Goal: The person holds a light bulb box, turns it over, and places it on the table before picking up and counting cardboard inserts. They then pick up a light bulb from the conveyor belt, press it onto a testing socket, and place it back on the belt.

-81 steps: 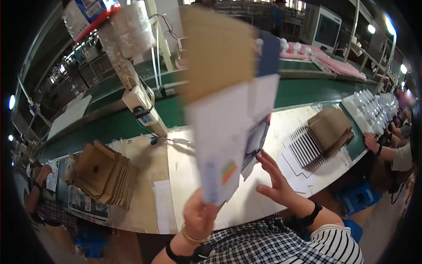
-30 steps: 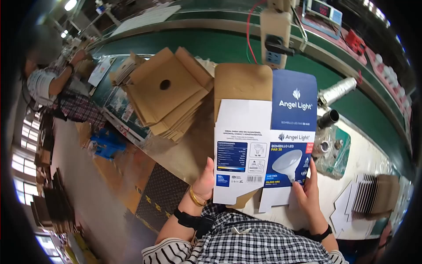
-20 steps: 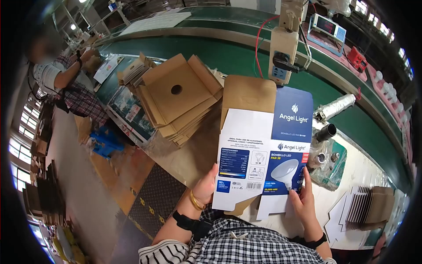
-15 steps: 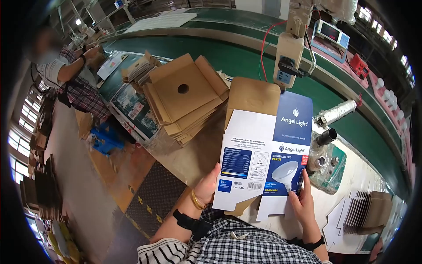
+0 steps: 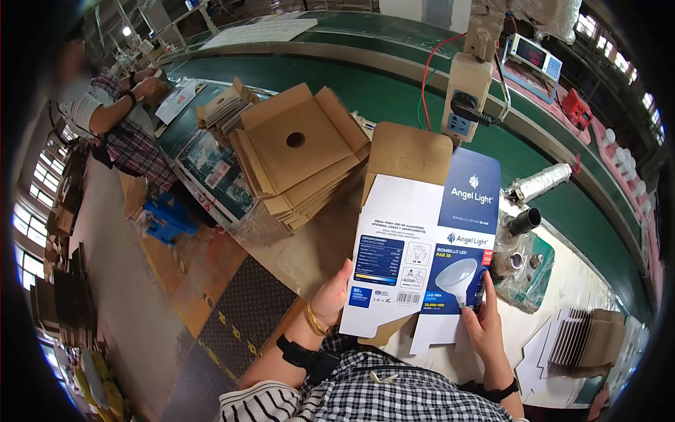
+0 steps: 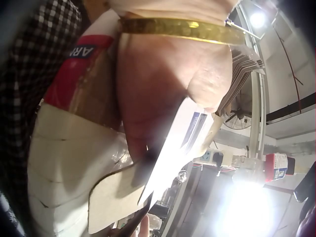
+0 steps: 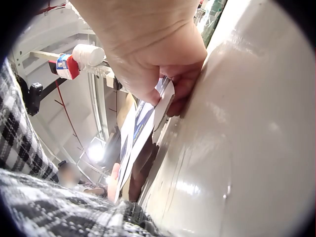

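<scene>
In the head view a printed carton (image 5: pixel 394 246), with a white panel and a blue one showing a bulb, is held up flattened before the apron. The left hand (image 5: pixel 332 299) holds its left edge, fingers behind it. At its lower right edge the right hand (image 5: pixel 486 327) pinches it, thumb on the front and fingers at the edge and behind. The left wrist view has the left hand (image 6: pixel 168 84) against the carton's white edge (image 6: pixel 173 143). In the right wrist view the right hand (image 7: pixel 153 54) grips the carton (image 7: pixel 140 133) between thumb and fingers.
A stack of brown cardboard inserts (image 5: pixel 302 141) stands left of the carton. Right of it lie metal fittings on a green plate (image 5: pixel 538 278) and slotted dividers (image 5: pixel 587 341). A socket post (image 5: pixel 465 95) rises behind. Beyond runs a green conveyor (image 5: pixel 380 91); another person (image 5: pixel 116 116) works at left.
The carton was swung up with one hand on it earlier; now both hands hold it, printed side facing the head camera. Over the last half second the hands and carton barely move, and the view shifts slightly.
</scene>
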Tool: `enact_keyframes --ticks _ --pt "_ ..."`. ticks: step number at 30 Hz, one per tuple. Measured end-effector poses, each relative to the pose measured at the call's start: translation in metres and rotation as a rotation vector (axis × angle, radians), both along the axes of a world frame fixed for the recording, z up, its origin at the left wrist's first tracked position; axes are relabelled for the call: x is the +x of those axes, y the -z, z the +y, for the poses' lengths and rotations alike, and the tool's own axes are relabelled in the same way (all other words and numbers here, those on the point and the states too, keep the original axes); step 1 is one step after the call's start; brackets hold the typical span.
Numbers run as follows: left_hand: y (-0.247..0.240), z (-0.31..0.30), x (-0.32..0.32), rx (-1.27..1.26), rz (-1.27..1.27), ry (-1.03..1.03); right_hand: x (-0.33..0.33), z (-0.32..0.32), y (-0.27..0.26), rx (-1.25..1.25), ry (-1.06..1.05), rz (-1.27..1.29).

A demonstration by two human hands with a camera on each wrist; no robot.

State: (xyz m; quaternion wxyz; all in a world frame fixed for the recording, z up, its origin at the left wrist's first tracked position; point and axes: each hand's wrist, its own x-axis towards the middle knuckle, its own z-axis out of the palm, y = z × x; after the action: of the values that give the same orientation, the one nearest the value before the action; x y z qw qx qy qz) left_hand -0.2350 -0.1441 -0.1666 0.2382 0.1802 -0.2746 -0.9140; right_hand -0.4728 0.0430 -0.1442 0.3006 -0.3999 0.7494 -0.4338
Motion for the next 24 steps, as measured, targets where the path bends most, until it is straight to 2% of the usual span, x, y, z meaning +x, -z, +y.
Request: enact_keyframes --ticks 3,7,9,13,16,24 --pt "0.000 0.000 -0.001 0.005 0.013 -0.002 0.000 -0.002 0.010 -0.137 -0.007 -0.003" --pt "0.001 0.000 0.000 0.010 0.008 0.011 0.000 0.000 0.006 -0.128 0.001 -0.010" --pt "-0.001 0.000 -0.002 -0.004 0.009 0.002 0.000 0.000 -0.002 0.036 0.003 -0.077" --pt "-0.005 0.001 -0.003 0.013 0.000 -0.020 0.000 -0.001 0.010 -0.107 -0.001 -0.029" --pt "-0.003 0.000 -0.003 0.027 -0.013 -0.023 -0.001 0.002 0.003 0.006 -0.001 -0.045" --pt "-0.003 0.000 -0.004 0.076 -0.025 -0.045 0.001 -0.001 -0.002 -0.013 0.013 -0.079"
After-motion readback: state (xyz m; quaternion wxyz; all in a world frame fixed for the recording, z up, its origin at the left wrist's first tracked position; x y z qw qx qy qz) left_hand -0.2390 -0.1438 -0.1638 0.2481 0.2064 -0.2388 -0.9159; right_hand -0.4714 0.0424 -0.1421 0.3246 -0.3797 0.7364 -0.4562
